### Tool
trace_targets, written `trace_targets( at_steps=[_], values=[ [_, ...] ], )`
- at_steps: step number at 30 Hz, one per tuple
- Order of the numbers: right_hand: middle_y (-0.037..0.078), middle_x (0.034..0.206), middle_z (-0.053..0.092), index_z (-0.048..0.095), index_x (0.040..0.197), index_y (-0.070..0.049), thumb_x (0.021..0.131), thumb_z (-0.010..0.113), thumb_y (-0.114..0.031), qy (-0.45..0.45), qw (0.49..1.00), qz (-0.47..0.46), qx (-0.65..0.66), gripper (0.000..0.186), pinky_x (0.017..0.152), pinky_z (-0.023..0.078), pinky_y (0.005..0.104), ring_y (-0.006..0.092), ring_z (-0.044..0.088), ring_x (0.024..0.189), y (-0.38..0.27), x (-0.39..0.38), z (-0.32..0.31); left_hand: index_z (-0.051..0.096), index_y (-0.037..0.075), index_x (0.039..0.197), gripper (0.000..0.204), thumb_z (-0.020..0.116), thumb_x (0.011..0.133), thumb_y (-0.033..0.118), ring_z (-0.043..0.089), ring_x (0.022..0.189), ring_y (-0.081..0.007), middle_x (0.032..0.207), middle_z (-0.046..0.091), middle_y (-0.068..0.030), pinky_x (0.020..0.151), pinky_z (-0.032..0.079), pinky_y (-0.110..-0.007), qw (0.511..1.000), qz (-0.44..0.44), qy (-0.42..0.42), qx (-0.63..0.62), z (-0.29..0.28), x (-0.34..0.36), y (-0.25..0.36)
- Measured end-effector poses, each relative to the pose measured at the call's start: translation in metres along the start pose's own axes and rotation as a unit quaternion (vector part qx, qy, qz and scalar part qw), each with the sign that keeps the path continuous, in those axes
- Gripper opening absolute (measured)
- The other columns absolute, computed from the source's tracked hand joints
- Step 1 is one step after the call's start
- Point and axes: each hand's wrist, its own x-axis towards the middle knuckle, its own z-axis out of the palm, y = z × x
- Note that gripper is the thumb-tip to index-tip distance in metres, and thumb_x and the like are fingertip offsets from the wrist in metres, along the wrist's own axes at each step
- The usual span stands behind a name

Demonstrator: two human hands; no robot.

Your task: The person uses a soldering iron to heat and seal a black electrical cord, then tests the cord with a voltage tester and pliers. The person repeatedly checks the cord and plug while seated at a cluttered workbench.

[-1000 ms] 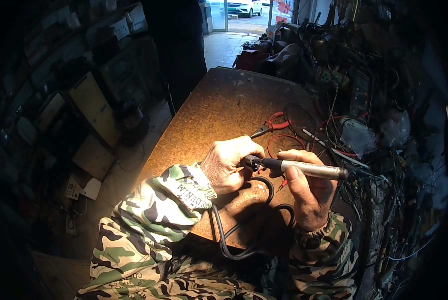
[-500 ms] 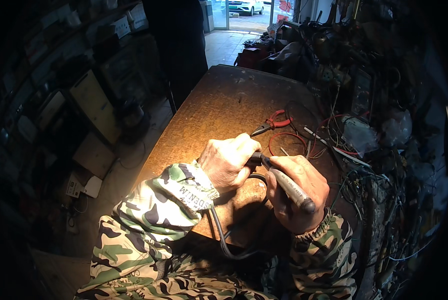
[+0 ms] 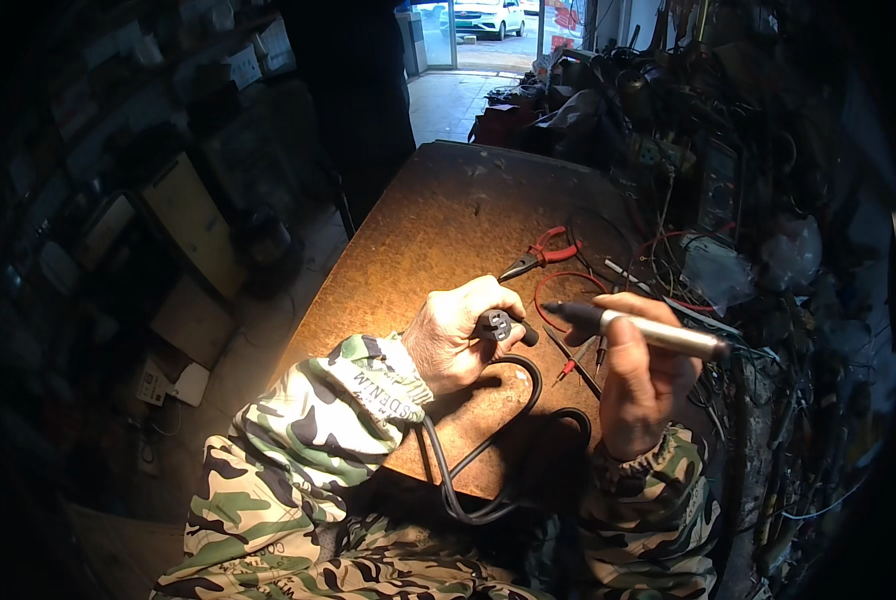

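In my left hand (image 3: 458, 335) is a black plug (image 3: 496, 324) with slots in its end face, which is turned toward me. Its fingers wrap round the plug, above the lit part of the table. A black cable (image 3: 533, 375) curves over the table below that hand. My right hand (image 3: 640, 380) grips a thick marker pen (image 3: 658, 332) with a silver barrel and a dark pointed front end. The pen's point is aimed left toward the plug, with a gap between them. Just beyond my left hand lie red-handled long-nose pliers (image 3: 543, 253).
The brown wooden table (image 3: 408, 230) carries red and black test leads (image 3: 566, 370) near my right hand. Tangled wires and clear plastic bags (image 3: 718, 270) crowd the right side. Beyond the table's far left edge stands a person in dark clothes (image 3: 353, 110). Cardboard boxes (image 3: 200, 308) sit at left.
My right hand has drawn the marker pen back to the right, away from the plug, and tilted it nearly level. The plug's end face has turned into view.
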Motion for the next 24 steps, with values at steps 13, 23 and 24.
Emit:
trace_targets(
  at_steps=[13,23,24],
  values=[
    [0.008,0.086,0.070,0.067,0.105,0.004,0.096,0.061,-0.011,-0.019,0.998,0.030,0.056,0.019,0.072,0.051,0.0234,0.0109,0.064,0.078,0.010,0.005,-0.001,0.063,0.004,0.102,0.025,0.075,0.080,0.002,0.065,0.066,-0.0219,0.082,0.062,-0.0100,0.056,0.051,-0.031,0.996,0.075,0.012,0.041,0.000,0.002,-0.005],
    [0.007,0.081,0.064,0.065,0.107,0.008,0.092,0.063,0.001,-0.092,0.996,-0.018,0.003,0.018,0.055,0.045,0.0218,0.0079,0.058,0.062,0.009,-0.002,0.005,0.063,0.005,0.106,0.030,0.073,0.079,0.001,0.067,0.068,-0.0261,0.085,0.066,-0.0111,0.058,0.053,-0.032,0.987,0.118,0.012,0.105,-0.003,0.004,-0.007],
    [0.007,0.081,0.064,0.065,0.108,0.008,0.092,0.063,0.001,-0.091,0.996,-0.012,0.004,0.018,0.055,0.045,0.0219,0.0080,0.058,0.062,0.008,-0.003,0.005,0.063,0.005,0.106,0.030,0.073,0.078,0.001,0.067,0.069,-0.0261,0.084,0.066,-0.0110,0.057,0.053,-0.033,0.987,0.116,0.010,0.110,-0.003,0.004,-0.007]
  ],
)
